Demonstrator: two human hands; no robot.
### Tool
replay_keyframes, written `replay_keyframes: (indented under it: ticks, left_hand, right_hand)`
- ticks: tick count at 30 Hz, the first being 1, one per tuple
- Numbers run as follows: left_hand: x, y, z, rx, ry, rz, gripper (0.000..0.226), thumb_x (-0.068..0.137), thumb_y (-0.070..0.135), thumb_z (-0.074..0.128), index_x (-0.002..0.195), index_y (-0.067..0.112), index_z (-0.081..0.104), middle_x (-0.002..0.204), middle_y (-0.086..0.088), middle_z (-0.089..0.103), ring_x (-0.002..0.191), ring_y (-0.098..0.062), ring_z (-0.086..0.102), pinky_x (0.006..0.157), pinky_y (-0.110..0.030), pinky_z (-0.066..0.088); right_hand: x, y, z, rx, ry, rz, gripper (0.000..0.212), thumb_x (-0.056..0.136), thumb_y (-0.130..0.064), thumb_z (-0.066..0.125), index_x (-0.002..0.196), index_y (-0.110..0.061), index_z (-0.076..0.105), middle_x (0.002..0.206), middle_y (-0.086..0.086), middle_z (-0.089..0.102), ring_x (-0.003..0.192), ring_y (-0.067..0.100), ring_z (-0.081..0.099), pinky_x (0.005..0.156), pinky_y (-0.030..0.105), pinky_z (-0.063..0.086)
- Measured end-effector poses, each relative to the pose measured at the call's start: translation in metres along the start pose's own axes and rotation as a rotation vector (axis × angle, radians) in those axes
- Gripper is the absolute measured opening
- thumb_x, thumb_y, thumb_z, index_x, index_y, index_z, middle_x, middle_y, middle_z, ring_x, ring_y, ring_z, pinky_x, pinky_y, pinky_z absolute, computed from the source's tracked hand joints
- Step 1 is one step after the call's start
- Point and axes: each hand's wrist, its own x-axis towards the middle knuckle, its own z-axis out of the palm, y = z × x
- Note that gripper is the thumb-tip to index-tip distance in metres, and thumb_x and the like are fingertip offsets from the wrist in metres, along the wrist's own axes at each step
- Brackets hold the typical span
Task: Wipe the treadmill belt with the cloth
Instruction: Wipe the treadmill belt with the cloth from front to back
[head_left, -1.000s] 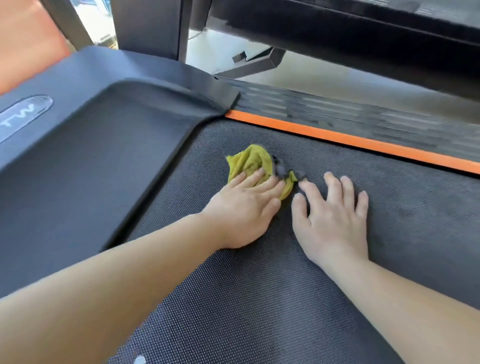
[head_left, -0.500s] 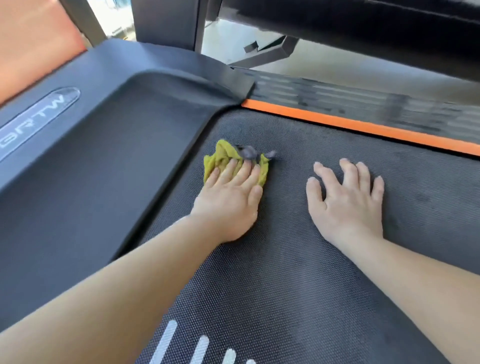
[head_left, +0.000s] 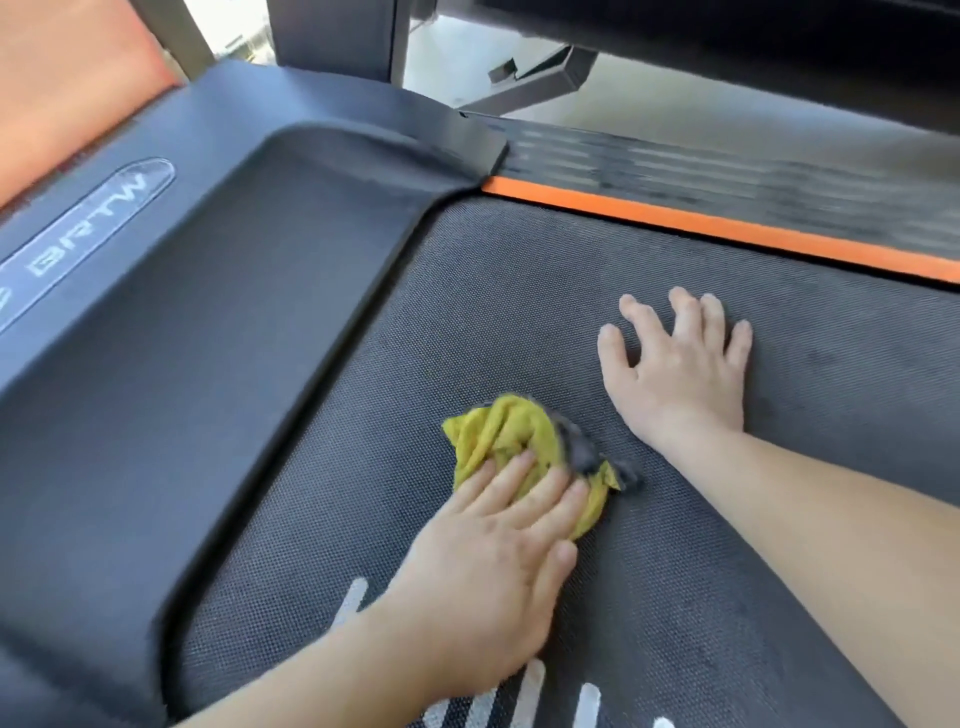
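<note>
- While we are leaning over the treadmill belt (head_left: 519, 291), white stripes (head_left: 530, 691) printed on it are showing nearest us, partly hidden under our left forearm.
- Our left hand (head_left: 493, 587) is lying palm-down with its fingers straight and close together. They are pressing on the near part of the cloth (head_left: 498, 431) rather than curling round it.
- The cloth, yellow-green with a dark grey edge, is sitting bunched on the belt. It is sticking out past our fingertips, near the dark motor cover (head_left: 208, 312) on the left.
- Our right hand (head_left: 680, 374) is resting flat on the bare belt, just beyond and to the right of the cloth. Its fingers are spreading wide, holding nothing and staying apart from the cloth.
- The motor cover is carrying an oval badge (head_left: 88, 228) lettered BRTW.
- Farther off, an orange strip (head_left: 727, 228) is running along the belt's far edge, with a ribbed dark side rail (head_left: 727, 171) just behind it.
- Beyond that, a dark upright post (head_left: 337, 36) and a pale floor (head_left: 675, 104) are showing, both blurred.
</note>
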Motion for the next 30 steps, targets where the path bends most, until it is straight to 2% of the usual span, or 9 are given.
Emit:
replay_keyframes:
  ticks: [6,10,13,18,22,24,26,28,30]
  left_hand:
    - [0.009,0.0,-0.004,0.047,-0.028,-0.064,0.059,0.105,0.051,0.002,0.164,0.041,0.003,0.17,0.022,-0.002,0.157,-0.009,-0.014,0.128,-0.038,-0.006]
    - [0.02,0.012,-0.012,0.014,-0.069,-0.16,0.055,0.11,0.047,0.013,0.163,0.04,0.004,0.17,0.021,-0.001,0.158,-0.011,-0.011,0.129,-0.039,-0.004]
    - [0.023,0.018,-0.007,0.008,-0.036,-0.192,0.055,0.11,0.047,0.013,0.163,0.04,0.001,0.17,0.021,-0.003,0.158,-0.011,-0.012,0.128,-0.04,-0.005]
    - [0.036,0.024,-0.014,-0.001,-0.063,-0.226,0.055,0.11,0.045,0.012,0.164,0.038,0.002,0.171,0.019,-0.004,0.158,-0.013,-0.011,0.128,-0.042,-0.004]
    - [0.038,0.04,-0.013,0.017,-0.054,-0.252,0.055,0.11,0.042,0.011,0.165,0.032,0.006,0.173,0.012,-0.003,0.159,-0.019,-0.01,0.128,-0.044,-0.003]
    - [0.014,0.062,0.0,0.058,-0.053,-0.171,0.056,0.11,0.041,0.013,0.164,0.027,0.008,0.173,0.007,0.002,0.159,-0.024,-0.008,0.128,-0.044,-0.001]
    - [-0.029,0.081,0.02,0.054,-0.088,0.021,0.056,0.11,0.041,0.016,0.164,0.027,0.014,0.172,0.008,0.01,0.159,-0.024,0.0,0.128,-0.043,0.002]
    - [-0.061,0.074,0.028,0.13,-0.109,0.195,0.054,0.109,0.042,0.023,0.161,0.03,0.029,0.165,0.011,0.032,0.156,-0.023,0.023,0.127,-0.042,0.017]
    - [-0.052,0.046,0.03,0.242,-0.045,0.225,0.053,0.107,0.045,0.025,0.158,0.033,0.035,0.159,0.012,0.044,0.151,-0.02,0.035,0.125,-0.044,0.023]
  right_hand:
    - [-0.004,0.001,-0.007,0.083,0.013,-0.009,0.064,0.097,-0.068,0.022,0.152,-0.041,0.042,0.165,0.007,0.032,0.155,0.031,0.017,0.125,0.06,0.005]
    - [-0.036,0.008,-0.029,0.301,0.038,-0.055,0.056,0.102,-0.05,0.041,0.155,-0.033,0.042,0.163,0.008,0.035,0.154,0.024,0.024,0.127,0.056,0.007]
    - [-0.1,0.035,-0.055,0.284,0.023,-0.104,0.052,0.101,-0.043,0.049,0.153,-0.033,0.046,0.161,0.004,0.038,0.154,0.023,0.025,0.128,0.054,0.007]
    - [-0.223,0.092,-0.058,-0.021,-0.111,-0.041,0.059,0.099,-0.062,0.029,0.156,-0.045,0.038,0.167,0.004,0.029,0.157,0.03,0.014,0.126,0.059,0.01]
    - [-0.242,0.1,-0.041,-0.069,-0.161,-0.013,0.059,0.101,-0.064,0.02,0.157,-0.048,0.033,0.17,0.001,0.025,0.159,0.028,0.009,0.126,0.061,0.009]
    - [-0.238,0.1,-0.039,-0.076,-0.154,0.007,0.059,0.1,-0.064,0.021,0.156,-0.05,0.032,0.17,0.0,0.024,0.159,0.027,0.007,0.126,0.06,0.006]
    - [-0.238,0.1,-0.039,-0.088,-0.147,0.012,0.06,0.098,-0.064,0.023,0.156,-0.05,0.033,0.169,0.0,0.024,0.158,0.027,0.007,0.126,0.06,0.007]
    - [-0.238,0.098,-0.04,-0.083,-0.13,0.009,0.06,0.097,-0.063,0.025,0.154,-0.05,0.036,0.168,0.001,0.027,0.158,0.027,0.009,0.125,0.06,0.009]
    - [-0.237,0.098,-0.04,-0.086,-0.129,0.02,0.061,0.096,-0.064,0.024,0.154,-0.05,0.036,0.168,0.001,0.027,0.158,0.027,0.009,0.126,0.06,0.009]
